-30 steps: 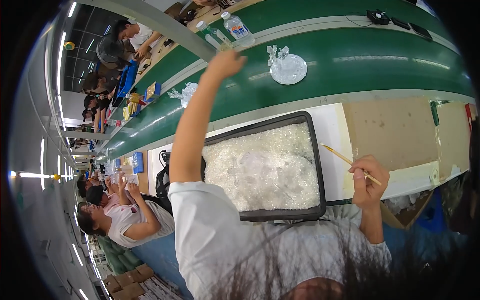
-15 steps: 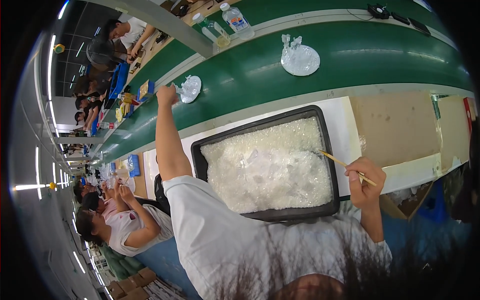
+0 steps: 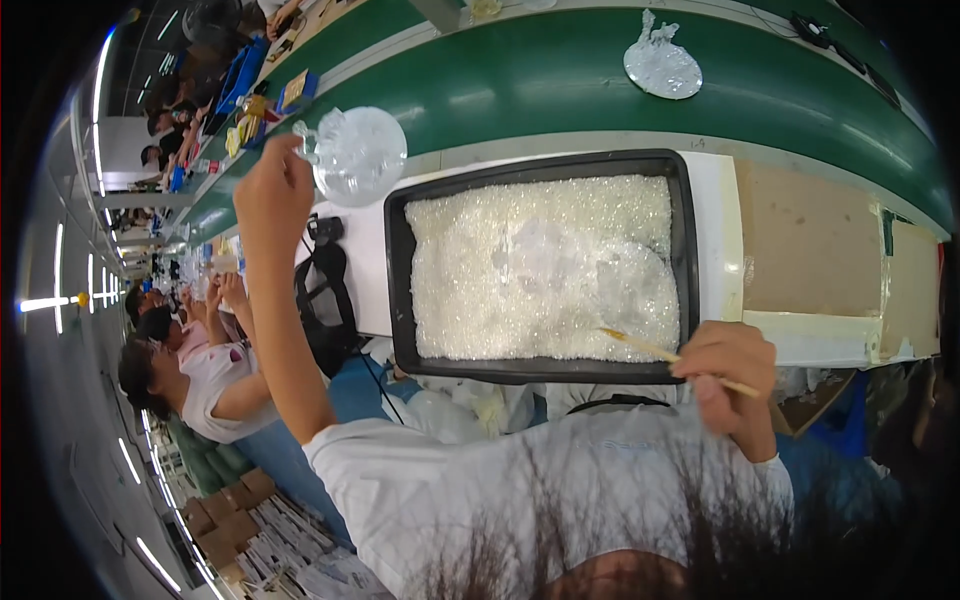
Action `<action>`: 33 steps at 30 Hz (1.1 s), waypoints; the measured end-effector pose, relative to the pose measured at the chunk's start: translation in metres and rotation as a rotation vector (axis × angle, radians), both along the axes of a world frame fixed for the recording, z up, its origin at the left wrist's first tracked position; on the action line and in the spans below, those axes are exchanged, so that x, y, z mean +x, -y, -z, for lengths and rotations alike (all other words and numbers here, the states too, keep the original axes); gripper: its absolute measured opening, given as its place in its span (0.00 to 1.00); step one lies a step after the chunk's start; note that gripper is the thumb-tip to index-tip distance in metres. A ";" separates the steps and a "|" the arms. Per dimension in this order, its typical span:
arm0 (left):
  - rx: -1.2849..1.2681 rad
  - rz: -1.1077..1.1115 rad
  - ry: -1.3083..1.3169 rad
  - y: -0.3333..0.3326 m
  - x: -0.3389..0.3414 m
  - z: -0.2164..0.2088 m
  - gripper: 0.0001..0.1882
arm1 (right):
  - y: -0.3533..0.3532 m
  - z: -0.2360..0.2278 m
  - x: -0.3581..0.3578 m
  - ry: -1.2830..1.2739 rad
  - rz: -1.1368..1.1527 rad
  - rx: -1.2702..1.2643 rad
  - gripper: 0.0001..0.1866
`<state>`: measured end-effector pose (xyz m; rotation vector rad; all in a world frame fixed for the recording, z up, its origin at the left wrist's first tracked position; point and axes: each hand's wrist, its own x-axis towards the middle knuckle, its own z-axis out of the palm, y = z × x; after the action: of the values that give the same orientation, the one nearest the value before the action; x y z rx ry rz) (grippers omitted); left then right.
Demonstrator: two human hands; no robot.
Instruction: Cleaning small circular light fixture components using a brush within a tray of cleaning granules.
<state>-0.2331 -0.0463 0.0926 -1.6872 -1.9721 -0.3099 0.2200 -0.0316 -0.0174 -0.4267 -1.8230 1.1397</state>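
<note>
My left hand point(image 3: 275, 185) is raised at the left, its fingers closed on the small figure of a clear round-based ornament point(image 3: 362, 158). The disc is tilted so that its round face shows, apart from the tray's far left corner. In front of me lies a black tray point(image 3: 540, 372) full of white glittering grains point(image 3: 470, 290), with shallow hollows in the middle. My right hand point(image 3: 730, 375) pinches a thin wooden brush point(image 3: 645, 346) at the tray's near right corner. The brush tip hangs over the grains; whether it touches them I cannot tell.
A second clear ornament point(image 3: 663, 70) stands on the green conveyor belt point(image 3: 520, 100) beyond the tray. Right of the tray is a brown board point(image 3: 810, 240). A black strap point(image 3: 328, 290) hangs by my left forearm. A co-worker point(image 3: 200, 385) sits at the left.
My left hand has lifted the ornament off the belt and brought it nearer. The brush in my right hand has moved nearer and left. The whole view has shifted.
</note>
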 end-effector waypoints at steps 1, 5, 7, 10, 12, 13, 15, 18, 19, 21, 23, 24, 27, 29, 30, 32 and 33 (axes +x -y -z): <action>0.021 0.042 -0.049 0.022 0.015 0.001 0.08 | 0.001 -0.003 -0.006 0.046 -0.097 0.040 0.03; 0.021 0.180 -0.222 0.068 0.049 0.054 0.11 | 0.017 -0.002 -0.031 0.296 -0.248 0.229 0.08; -0.005 0.165 -0.356 0.093 0.067 0.065 0.14 | 0.027 -0.002 -0.043 0.347 -0.316 0.265 0.09; -0.046 0.182 -0.368 0.101 0.083 0.097 0.15 | 0.032 0.006 -0.063 0.449 -0.388 0.319 0.08; -0.069 0.177 -0.316 0.106 0.089 0.106 0.16 | 0.034 0.008 -0.076 0.486 -0.407 0.400 0.04; -0.091 0.183 -0.264 0.106 0.091 0.108 0.17 | 0.034 0.010 -0.079 0.491 -0.412 0.406 0.04; -0.112 0.113 -0.201 0.101 0.093 0.104 0.18 | 0.035 0.015 -0.085 0.609 -0.465 0.398 0.05; -0.175 -0.013 0.034 0.089 0.092 0.097 0.21 | 0.034 0.026 -0.103 0.630 -0.464 0.394 0.04; -0.213 -0.073 0.210 0.086 0.091 0.095 0.22 | 0.035 0.028 -0.111 0.632 -0.464 0.397 0.04; -0.229 -0.026 0.223 0.082 0.079 0.105 0.22 | 0.036 0.031 -0.122 0.462 -0.408 0.355 0.04; -0.246 0.015 0.241 0.082 0.078 0.108 0.23 | 0.036 0.031 -0.122 0.464 -0.396 0.361 0.03; -0.295 -0.016 0.232 0.083 0.083 0.107 0.22 | 0.036 0.031 -0.122 0.464 -0.380 0.365 0.03; -0.378 -0.061 0.252 0.090 0.087 0.103 0.21 | 0.029 0.020 -0.108 0.575 -0.601 0.230 0.03; -0.418 -0.037 0.277 0.088 0.087 0.101 0.20 | 0.030 0.022 -0.113 0.665 -0.558 0.260 0.03; -0.428 -0.003 0.291 0.087 0.083 0.101 0.20 | 0.030 0.024 -0.118 0.748 -0.521 0.294 0.04; -0.438 0.042 0.308 0.082 0.078 0.098 0.20 | 0.029 0.029 -0.131 0.655 -0.452 0.285 0.03; -0.470 0.057 0.322 0.080 0.076 0.095 0.20 | 0.029 0.030 -0.134 0.557 -0.388 0.279 0.03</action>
<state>-0.1574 -0.1263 -0.0027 -2.0922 -2.3739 -0.1499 0.0863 -0.0604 -0.0478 -0.2422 -2.6003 1.0574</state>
